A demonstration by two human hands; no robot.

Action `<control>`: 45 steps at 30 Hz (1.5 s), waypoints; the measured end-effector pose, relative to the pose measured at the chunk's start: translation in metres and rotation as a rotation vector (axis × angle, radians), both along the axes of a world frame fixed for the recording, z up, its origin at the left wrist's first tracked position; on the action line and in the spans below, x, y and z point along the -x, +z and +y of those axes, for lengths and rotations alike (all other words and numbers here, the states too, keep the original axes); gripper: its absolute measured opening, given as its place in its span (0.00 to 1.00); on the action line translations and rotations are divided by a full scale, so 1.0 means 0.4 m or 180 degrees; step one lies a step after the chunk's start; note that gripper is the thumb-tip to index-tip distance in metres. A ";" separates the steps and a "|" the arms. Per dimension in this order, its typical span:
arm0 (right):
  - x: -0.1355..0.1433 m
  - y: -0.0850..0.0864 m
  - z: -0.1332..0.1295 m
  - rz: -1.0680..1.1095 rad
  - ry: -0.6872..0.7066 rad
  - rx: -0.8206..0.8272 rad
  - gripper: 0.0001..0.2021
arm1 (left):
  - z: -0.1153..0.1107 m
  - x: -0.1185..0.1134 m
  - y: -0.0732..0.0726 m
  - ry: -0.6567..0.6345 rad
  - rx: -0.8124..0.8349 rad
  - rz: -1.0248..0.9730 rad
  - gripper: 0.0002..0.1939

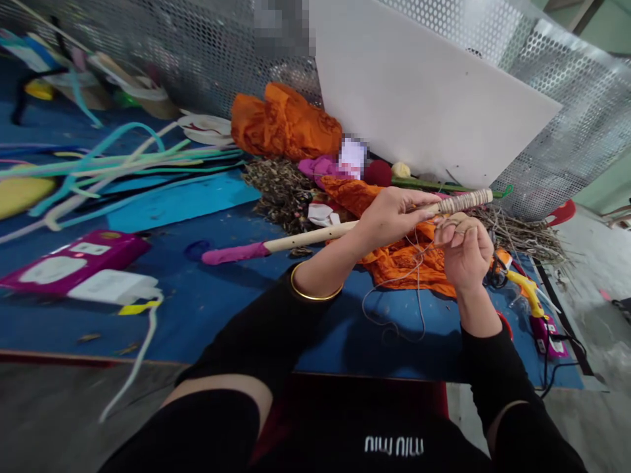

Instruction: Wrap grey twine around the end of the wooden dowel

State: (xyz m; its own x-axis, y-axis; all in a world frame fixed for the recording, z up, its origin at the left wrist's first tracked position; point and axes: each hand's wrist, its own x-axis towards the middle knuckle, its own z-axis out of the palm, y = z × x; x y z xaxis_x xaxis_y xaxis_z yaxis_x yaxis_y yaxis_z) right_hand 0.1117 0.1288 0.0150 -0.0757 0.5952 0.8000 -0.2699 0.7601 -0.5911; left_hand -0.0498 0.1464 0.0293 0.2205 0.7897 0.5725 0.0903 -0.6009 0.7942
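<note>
My left hand (389,213) is wrapped round a pale wooden stick (315,236) held slantwise above the table. Purple material covers the stick's near left end, and thin brown cord is wound in rings round its right end (468,202). Just below those windings, my right hand (466,253) is closed, its fingertips curled in on the thin cord (420,289). A loose loop of this cord hangs between the hands down to the blue table. Crumpled orange cloth (399,266) lies beneath the stick.
Dried plant bits (276,194) and a bundled orange cloth (286,125) lie behind. Pipe cleaners (113,161) and a purple packet (73,263) occupy the left. A yellow glue gun (527,289) with a black cable is at right. A white board (424,85) leans against perforated metal.
</note>
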 end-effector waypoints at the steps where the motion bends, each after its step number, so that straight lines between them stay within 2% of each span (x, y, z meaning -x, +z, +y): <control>1: 0.000 -0.001 -0.001 -0.0017 -0.0062 0.0008 0.21 | 0.001 -0.001 -0.003 0.0004 -0.0046 0.0056 0.18; 3: 0.001 -0.007 -0.004 -0.0013 -0.0255 0.0004 0.21 | 0.001 -0.005 -0.008 0.0076 -0.0156 0.0198 0.18; 7: 0.007 -0.025 -0.011 0.0047 -0.0691 0.0085 0.21 | -0.002 -0.015 -0.015 0.0501 -0.0264 0.0462 0.20; 10: 0.016 -0.030 -0.017 0.0192 -0.0876 0.0231 0.21 | -0.006 -0.023 -0.017 0.0722 -0.0272 0.0592 0.17; 17: 0.031 -0.030 -0.033 0.0137 -0.1150 0.0506 0.23 | -0.025 -0.038 -0.011 0.1081 -0.0080 0.1058 0.13; 21: 0.031 -0.039 -0.032 0.0042 -0.1055 0.0645 0.22 | -0.027 -0.043 -0.010 0.1260 0.0094 0.1425 0.13; 24: 0.009 -0.022 -0.025 -0.0335 -0.0811 0.0569 0.21 | -0.029 -0.041 -0.004 0.1293 0.0108 0.1681 0.14; 27: -0.031 0.015 -0.014 -0.0880 -0.0667 0.0300 0.20 | -0.033 -0.038 0.005 0.1305 0.0062 0.2009 0.13; 32: -0.088 0.059 0.007 -0.1184 -0.1151 -0.0012 0.18 | -0.038 -0.035 0.012 0.1343 0.0065 0.2324 0.14; 38: -0.098 0.065 0.020 -0.1230 -0.0705 0.0263 0.18 | -0.039 -0.038 0.012 0.1257 -0.0014 0.2479 0.15; 45: -0.099 0.060 0.027 -0.1603 -0.1003 0.0138 0.20 | -0.037 -0.037 0.001 0.1184 -0.0305 0.2594 0.16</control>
